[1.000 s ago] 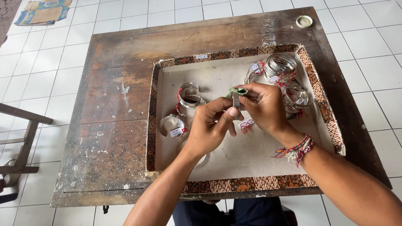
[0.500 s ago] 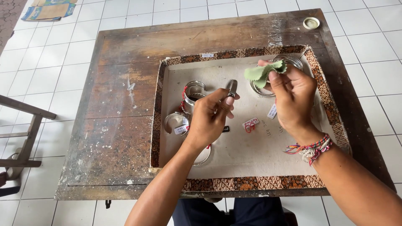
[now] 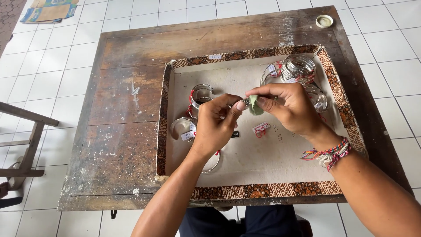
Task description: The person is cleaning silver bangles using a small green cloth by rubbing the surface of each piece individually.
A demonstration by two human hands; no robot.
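Observation:
My left hand pinches a small silver ring above the middle of a shallow tray with a brown patterned rim. My right hand meets it from the right and presses a small green cloth against the ring. A braided wristband sits on my right wrist. Silver bangles with red threads and white tags lie in the tray left of my hands. Another bangle lies below them.
A stack of silver bangles sits at the tray's far right corner. A loose tag lies on the tray floor. The tray rests on a worn wooden table; a small round lid is at its far right corner. A wooden frame stands left.
My right hand had lifted the green cloth away to the right; it has come back down and left, and the cloth is against the ring held by my left hand.

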